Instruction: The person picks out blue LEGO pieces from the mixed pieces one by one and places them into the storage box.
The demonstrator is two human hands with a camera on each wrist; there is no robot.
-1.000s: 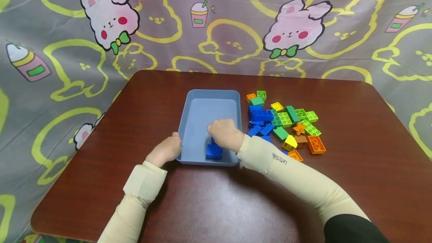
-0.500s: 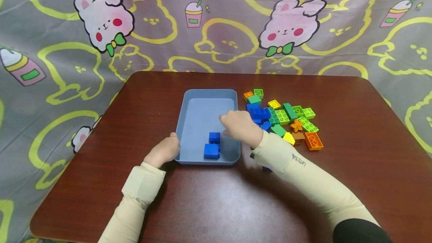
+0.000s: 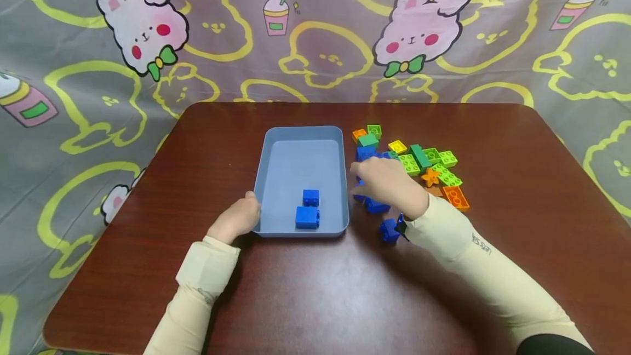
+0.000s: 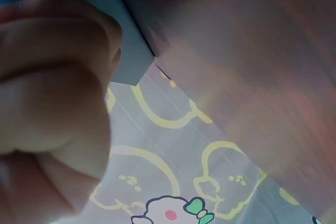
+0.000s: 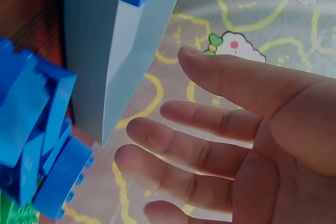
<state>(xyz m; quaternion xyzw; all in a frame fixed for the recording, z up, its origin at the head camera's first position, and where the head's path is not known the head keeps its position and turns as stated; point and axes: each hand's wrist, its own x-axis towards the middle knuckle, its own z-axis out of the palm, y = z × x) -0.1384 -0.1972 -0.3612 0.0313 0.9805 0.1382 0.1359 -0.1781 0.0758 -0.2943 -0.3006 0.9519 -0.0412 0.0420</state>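
Observation:
The left hand holds the left wall of the blue-grey tray near its front corner. In the left wrist view its curled fingers fill the left side. Inside the tray lie a small blue brick and a larger blue brick. Over the blue bricks just right of the tray hovers the right hand. Its fingers and thumb are spread and hold nothing in the right wrist view, where a cluster of blue bricks appears at left. The hand hides part of the pile.
Green, yellow and orange bricks, such as a dark green brick and an orange brick, are scattered right of the hand. One blue brick lies nearer the front. A patterned cloth hangs behind the brown table.
The right hand has moved right, out of the tray and over the brick pile, uncovering the two blue bricks in the tray. The left hand stays at the tray's side.

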